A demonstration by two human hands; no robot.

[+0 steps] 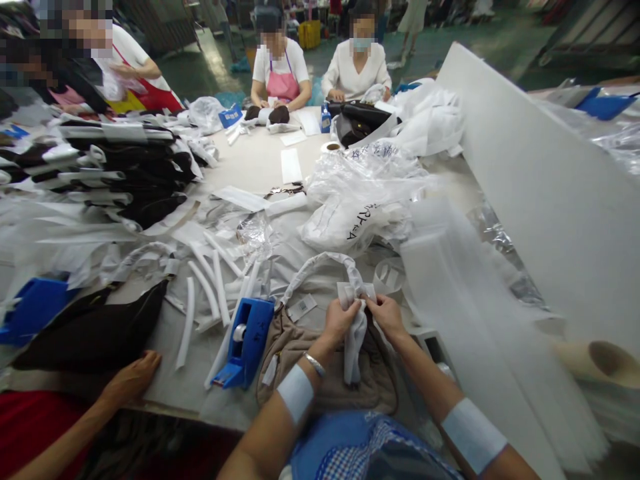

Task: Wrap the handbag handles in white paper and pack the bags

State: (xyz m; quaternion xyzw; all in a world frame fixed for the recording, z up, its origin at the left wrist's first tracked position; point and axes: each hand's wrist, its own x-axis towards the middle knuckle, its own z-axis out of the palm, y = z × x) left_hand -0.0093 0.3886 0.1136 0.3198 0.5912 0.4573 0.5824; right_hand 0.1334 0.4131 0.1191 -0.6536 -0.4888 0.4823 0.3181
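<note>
A taupe handbag point(320, 367) lies on the table right in front of me, its handle point(320, 263) arched upward and wrapped in white paper. At the right base of that handle, my left hand point(341, 321) pinches a piece of white wrapping paper point(354, 353), whose loose end hangs down over the bag. My right hand point(387, 317) grips the same paper from the other side, fingertips close to the left ones. A white tag point(303, 307) sticks out beside the handle's left base. Just left of the bag stands a blue tape dispenser point(247, 343).
A co-worker's hand point(135, 377) rests by a dark handbag point(95, 327) at left. White foam tubes point(190, 320) lie near the dispenser. Clear plastic bags point(360, 207) sit ahead, translucent sheets point(465, 300) at right beside a tall white board point(540, 180). Wrapped dark bags point(130, 160) are piled left.
</note>
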